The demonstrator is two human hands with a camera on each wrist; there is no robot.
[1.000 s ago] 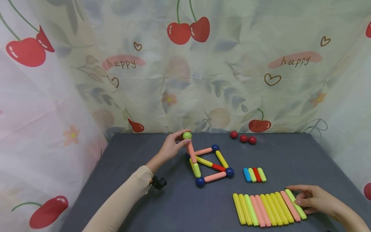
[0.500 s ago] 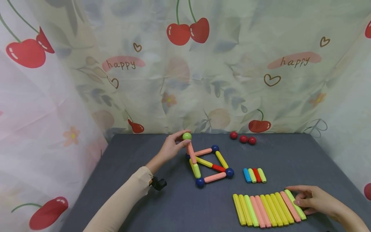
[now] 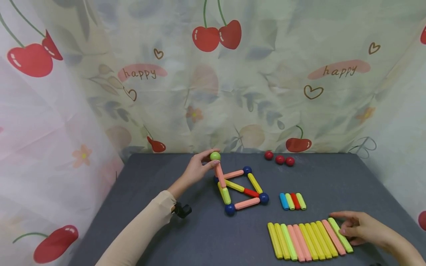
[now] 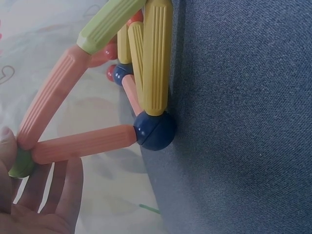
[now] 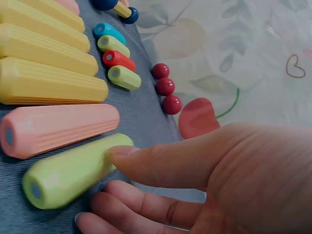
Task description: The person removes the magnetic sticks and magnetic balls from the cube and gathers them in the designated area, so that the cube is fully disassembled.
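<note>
My left hand [image 3: 196, 168] pinches a green ball [image 3: 215, 156] between thumb and fingers at the top of a raised corner. Two pink sticks [image 4: 83, 143] run down from that ball. One meets a dark blue ball [image 4: 155, 130]; the other joins a light green stick [image 3: 226, 195] leading to a second blue ball [image 3: 230, 209]. My right hand [image 3: 361, 229] rests at the row's right end, its thumb touching a light green stick [image 5: 73, 170] and its index finger stretched toward the stick's far end. The other fingers hang loosely curled beside it.
Left of that stick lies a row of yellow, pink and green sticks [image 3: 313, 240]. Several short sticks [image 3: 293, 201] lie behind it, and three red balls [image 3: 280, 159] sit at the table's back edge. A printed curtain [image 3: 233, 92] hangs behind the dark table [image 3: 206, 236].
</note>
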